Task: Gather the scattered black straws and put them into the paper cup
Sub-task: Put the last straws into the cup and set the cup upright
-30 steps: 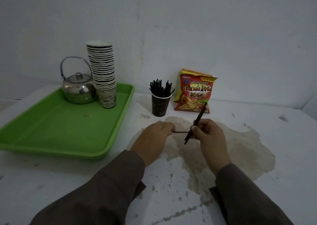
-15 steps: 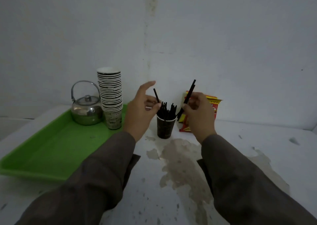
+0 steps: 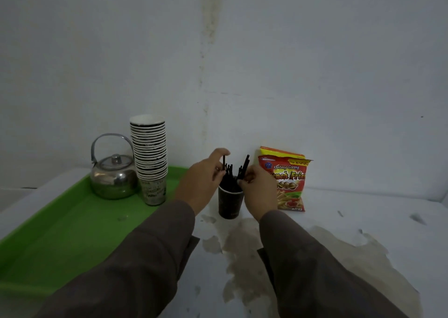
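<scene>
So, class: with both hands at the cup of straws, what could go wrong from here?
1. The paper cup is light, stands free and is crowded with black straws; either hand could tip it.
2. The right hand holds its straw slanted; it may catch on others and miss.

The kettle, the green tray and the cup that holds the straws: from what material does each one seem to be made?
Kettle: likely polished steel; its silver body mirrors the light. Green tray: probably plastic; even bright colour, soft sheen, rounded rim. Cup holding the black straws: seemingly paper with a dark matte print and a pale rolled rim.
</scene>
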